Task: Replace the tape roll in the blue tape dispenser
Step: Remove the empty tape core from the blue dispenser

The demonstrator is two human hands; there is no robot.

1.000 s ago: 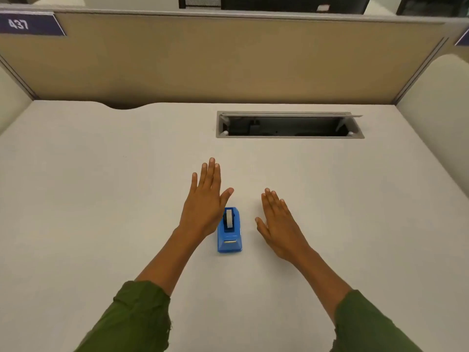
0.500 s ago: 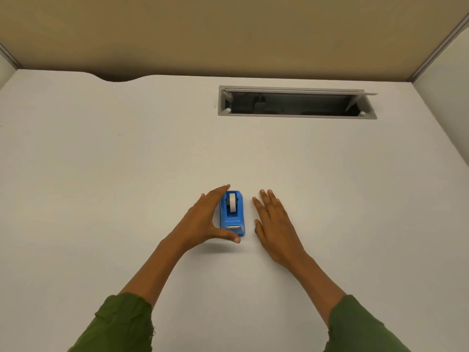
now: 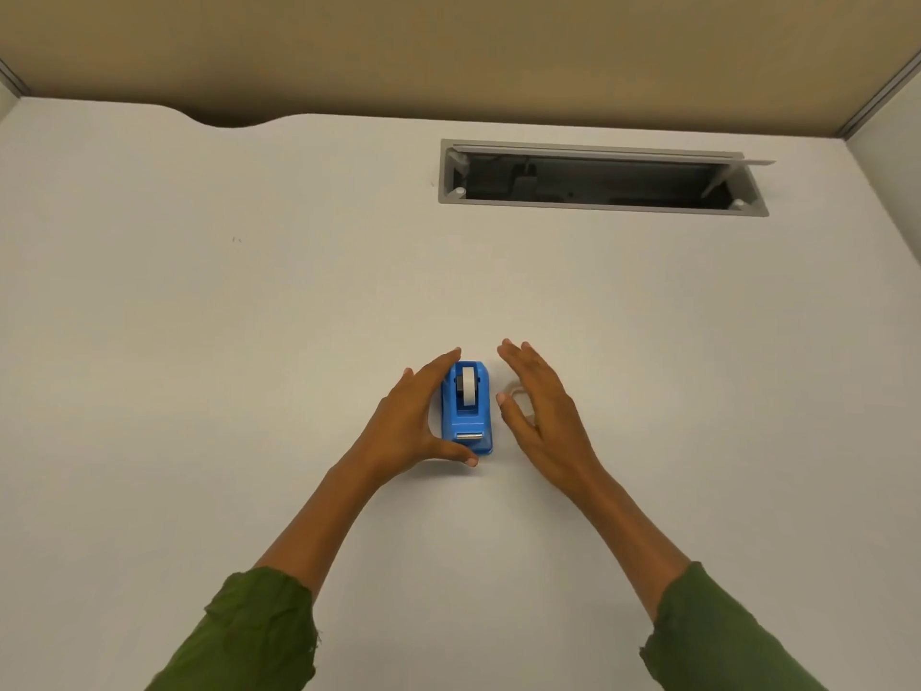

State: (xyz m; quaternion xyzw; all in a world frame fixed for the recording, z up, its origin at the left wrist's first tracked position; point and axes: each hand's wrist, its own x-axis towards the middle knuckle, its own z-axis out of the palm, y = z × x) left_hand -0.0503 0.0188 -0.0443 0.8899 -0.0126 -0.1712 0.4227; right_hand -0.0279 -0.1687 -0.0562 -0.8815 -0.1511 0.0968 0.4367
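Note:
The blue tape dispenser (image 3: 467,416) stands on the white desk (image 3: 249,391) with a white tape roll (image 3: 467,386) seated in its cradle and its metal cutter facing me. My left hand (image 3: 411,426) wraps it from the left, with the fingers along its far end and the thumb against its near end. My right hand (image 3: 545,421) hovers just right of the dispenser, fingers spread and not touching it. A faint pale ring (image 3: 518,397), perhaps a clear tape roll, lies on the desk between that hand's thumb and fingers.
A recessed grey cable tray (image 3: 603,204) with its lid open sits in the desk at the back right. A tan partition wall (image 3: 448,52) closes off the far edge, and a side panel (image 3: 892,192) stands at the right.
My left hand moved from beside the dispenser to clasp it between fingers and thumb. My right hand drew closer and its thumb spread apart. The view dropped lower over the desk.

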